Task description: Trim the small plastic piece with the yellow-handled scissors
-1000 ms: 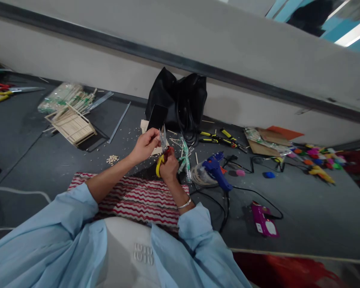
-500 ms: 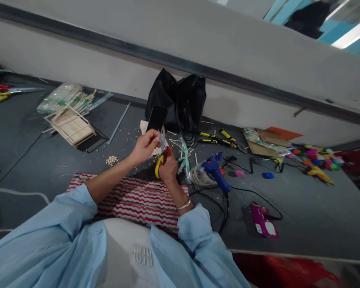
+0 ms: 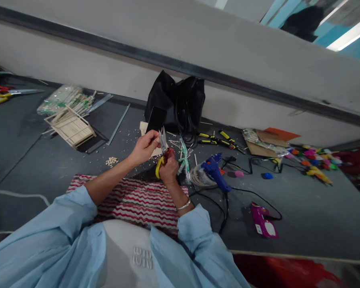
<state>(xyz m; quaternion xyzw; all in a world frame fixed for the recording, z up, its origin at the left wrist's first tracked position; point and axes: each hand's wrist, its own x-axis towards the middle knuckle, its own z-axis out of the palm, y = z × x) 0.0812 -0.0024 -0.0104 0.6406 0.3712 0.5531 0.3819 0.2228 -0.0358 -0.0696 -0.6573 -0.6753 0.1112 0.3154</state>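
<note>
Single head view, tilted, looking forward-down over floor (image 3: 48, 160), close above hands.

1. Your left hand (image 3: 144, 148) and right hand (image 3: 169, 170) meet just past the far edge of the cloth (image 3: 138, 200), with the snips (image 3: 162, 154) in the right one.
2. The bag (image 3: 180, 104) stands behind them, the phone (image 3: 157, 119) before it.
3. The glue gun (image 3: 214, 172) lies to their right, the pliers (image 3: 219, 140) beyond it.
4. The stick frame (image 3: 70, 128) lies far left.

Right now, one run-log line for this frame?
right hand: grips snips | left hand: fingers at blades, held item unclear | nearby: glue gun, bag, cloth
</note>
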